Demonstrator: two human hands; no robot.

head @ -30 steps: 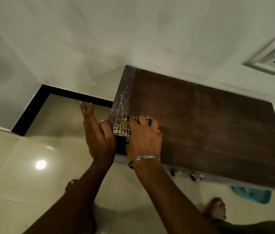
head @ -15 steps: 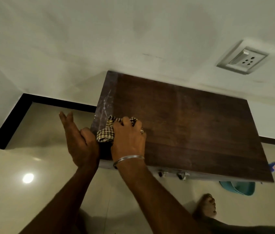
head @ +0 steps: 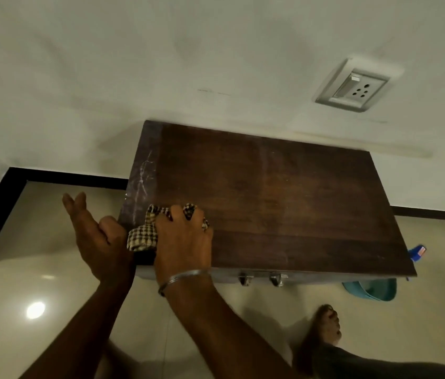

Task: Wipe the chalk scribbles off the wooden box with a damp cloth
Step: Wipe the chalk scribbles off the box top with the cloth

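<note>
A dark wooden box (head: 284,198) stands against the wall, its flat top facing me. Faint white chalk scribbles (head: 144,173) run along the top's left strip. My right hand (head: 183,242) grips a checked cloth (head: 144,236) and presses it on the near left corner of the top. My left hand (head: 98,236) rests against the box's left side with straight fingers pointing away from me and the thumb near the top edge. Part of the cloth is hidden under my right hand.
Metal latches (head: 262,279) sit on the box's front. A teal basin (head: 371,289) and a small blue object (head: 416,253) lie on the tiled floor to the right. A wall socket (head: 352,87) is above. My bare foot (head: 322,332) stands near the front.
My right hand with the cloth stays at the box's near left corner while my head shifts, so the box sits lower and more central in view. My left hand keeps bracing the side.
</note>
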